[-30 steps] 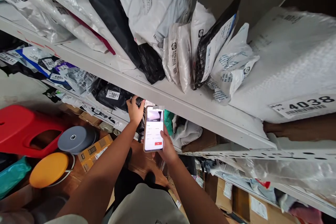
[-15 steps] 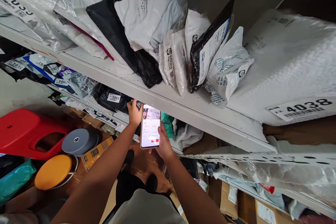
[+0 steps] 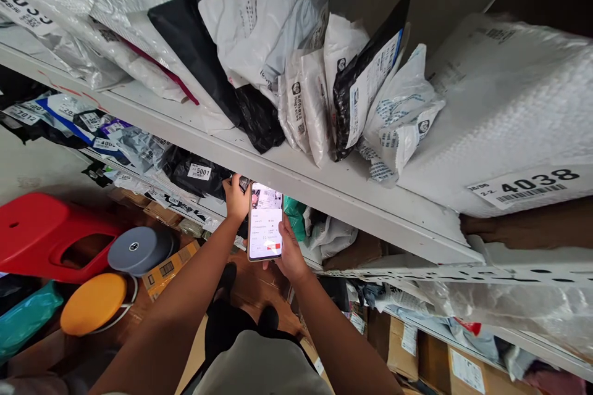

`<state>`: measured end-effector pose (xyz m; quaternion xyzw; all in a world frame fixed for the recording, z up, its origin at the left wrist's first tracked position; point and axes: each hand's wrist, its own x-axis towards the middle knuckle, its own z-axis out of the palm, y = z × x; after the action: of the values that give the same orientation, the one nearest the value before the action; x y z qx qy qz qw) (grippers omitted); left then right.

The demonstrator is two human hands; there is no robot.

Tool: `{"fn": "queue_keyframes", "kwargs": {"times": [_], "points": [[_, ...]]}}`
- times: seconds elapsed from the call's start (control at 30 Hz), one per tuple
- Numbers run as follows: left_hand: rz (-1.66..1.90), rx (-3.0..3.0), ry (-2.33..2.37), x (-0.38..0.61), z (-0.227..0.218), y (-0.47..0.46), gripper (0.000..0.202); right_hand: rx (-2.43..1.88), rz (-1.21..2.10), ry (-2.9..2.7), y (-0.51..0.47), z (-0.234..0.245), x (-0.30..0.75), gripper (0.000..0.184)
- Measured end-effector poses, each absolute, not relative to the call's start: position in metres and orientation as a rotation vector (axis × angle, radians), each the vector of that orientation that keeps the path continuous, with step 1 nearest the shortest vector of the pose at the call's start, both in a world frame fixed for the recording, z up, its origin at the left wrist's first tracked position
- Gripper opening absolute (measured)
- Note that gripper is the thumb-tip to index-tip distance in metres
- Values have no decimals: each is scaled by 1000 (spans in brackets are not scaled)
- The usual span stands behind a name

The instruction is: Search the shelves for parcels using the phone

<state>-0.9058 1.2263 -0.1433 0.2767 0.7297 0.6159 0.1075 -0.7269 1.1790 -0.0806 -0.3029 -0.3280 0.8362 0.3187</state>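
Note:
My right hand (image 3: 291, 250) is closed around a smartphone (image 3: 265, 225), held upright with its lit screen toward me. The screen has a camera picture of a label at the top, text below and a red button. Just left of the phone, my left hand (image 3: 236, 199) is closed at the lower shelf's edge. Its fingers grip a dark plastic parcel (image 3: 243, 182), of which only a small glossy bit shows; the rest is hidden behind hand and phone. Beside that hand lies a black parcel (image 3: 199, 173) labelled 5001. A green plastic parcel (image 3: 295, 216) sits behind the phone.
Above my hands runs a white shelf (image 3: 296, 166) loaded with bagged parcels, including a large white one (image 3: 523, 105) marked 4038. At left stand a red stool (image 3: 50, 228), a grey round stool (image 3: 139, 251) and an orange round seat (image 3: 94, 304). Cardboard boxes (image 3: 403, 349) fill the lower right shelf.
Both hands and the phone stay nearly in place. The label picture on the phone's screen has shifted slightly, and the whole view has moved a little.

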Motion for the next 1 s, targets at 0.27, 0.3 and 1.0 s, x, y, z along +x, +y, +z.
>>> {"fn": "queue_keyframes", "kwargs": {"times": [0.27,0.3,1.0], "points": [[1716,939,2282,-905,-143,1226,34,-636,2358,-894,1172,-63,-707,79],[1702,963,2300,-905,-143,1225,35,-620,2371,-900,1170,-62,-703,78],[1664,1108,2378,-911,-153,1226,40,-807,2093,-833,1158,-60,-647,90]]}}
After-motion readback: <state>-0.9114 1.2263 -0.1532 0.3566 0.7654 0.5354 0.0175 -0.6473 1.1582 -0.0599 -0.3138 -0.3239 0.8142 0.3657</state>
